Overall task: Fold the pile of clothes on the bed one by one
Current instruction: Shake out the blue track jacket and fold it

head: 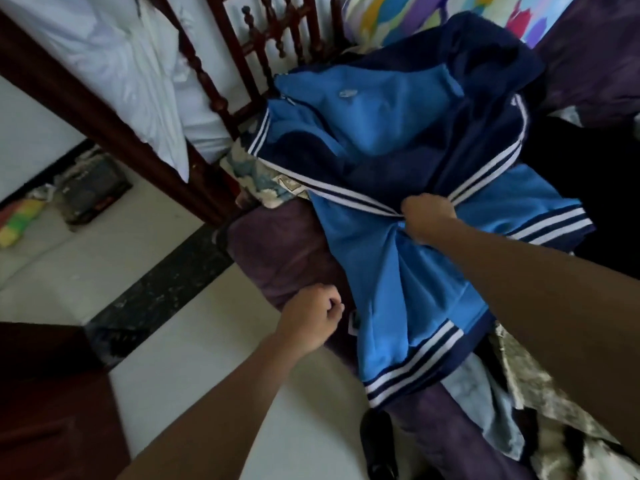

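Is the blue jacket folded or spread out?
Spread out, unfolded: the blue jacket lies loose and bunched on the bed, right hand gripping its striped seam.

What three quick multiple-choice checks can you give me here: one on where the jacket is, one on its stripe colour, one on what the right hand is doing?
1. Where does the blue jacket lie?
A. On the floor
B. Draped over the bed's purple cover
C. Hung on the wooden rail

2. What colour are the stripes on its hem?
A. White
B. Red
C. Yellow

3. What is the right hand doing?
A. Lying flat and open on the jacket
B. Gripping bunched fabric at a striped band
C. Hanging clear of the jacket

Answers:
1 B, the cloth spreads across the purple cover.
2 A, white lines run along the navy band.
3 B, the fingers are curled round gathered fabric.
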A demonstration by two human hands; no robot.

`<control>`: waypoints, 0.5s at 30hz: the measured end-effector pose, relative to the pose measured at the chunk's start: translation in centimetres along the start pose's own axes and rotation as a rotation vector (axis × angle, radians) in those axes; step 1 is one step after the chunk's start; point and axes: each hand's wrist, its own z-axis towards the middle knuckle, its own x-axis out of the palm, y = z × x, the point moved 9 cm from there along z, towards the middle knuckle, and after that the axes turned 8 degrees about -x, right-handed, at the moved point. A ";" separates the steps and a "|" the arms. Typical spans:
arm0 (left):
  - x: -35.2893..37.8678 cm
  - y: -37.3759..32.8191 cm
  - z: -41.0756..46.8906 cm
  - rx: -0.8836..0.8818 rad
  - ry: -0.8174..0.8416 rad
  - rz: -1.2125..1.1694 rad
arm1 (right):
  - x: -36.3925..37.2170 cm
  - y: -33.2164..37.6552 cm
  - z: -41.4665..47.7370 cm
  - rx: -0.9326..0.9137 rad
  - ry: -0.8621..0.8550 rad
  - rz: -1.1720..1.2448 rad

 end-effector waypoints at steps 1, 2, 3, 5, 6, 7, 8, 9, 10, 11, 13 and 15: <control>-0.4 0.4 0.7 -0.032 -0.008 -0.032 | 0.4 -0.3 -1.0 0.006 -0.005 0.066; -0.9 0.8 1.4 -0.071 -0.018 -0.076 | 0.2 -0.5 -2.4 0.004 -0.034 0.124; -1.5 1.3 2.2 -0.118 -0.030 -0.117 | -0.1 -0.6 -4.0 -0.009 -0.079 0.142; -3.2 2.1 4.0 -0.204 -0.082 -0.149 | -0.2 -1.8 -8.2 -0.047 -0.126 0.103; -4.4 2.3 4.8 -0.232 -0.132 -0.135 | 0.7 -2.7 -10.8 -0.074 -0.088 0.029; -5.8 2.2 5.7 -0.239 -0.199 -0.103 | 2.5 -4.1 -13.5 -0.099 0.007 -0.059; -7.1 1.7 6.5 -0.226 -0.265 -0.052 | 4.5 -6.0 -16.5 -0.110 0.124 -0.139; -8.1 0.9 7.3 -0.196 -0.311 0.023 | 6.7 -8.5 -19.5 -0.079 0.225 -0.162; -8.7 -0.1 8.0 -0.154 -0.335 0.121 | 8.4 -11.1 -22.4 -0.020 0.302 -0.165; -8.9 -1.3 8.8 -0.106 -0.347 0.225 | 9.8 -13.5 -25.1 0.051 0.356 -0.153; -8.6 -3.9 10.0 0.005 -0.374 0.391 | 12.1 -17.6 -29.7 0.176 0.424 -0.157; -7.7 -7.6 10.9 0.169 -0.413 0.456 | 13.1 -20.8 -32.8 0.338 0.418 -0.135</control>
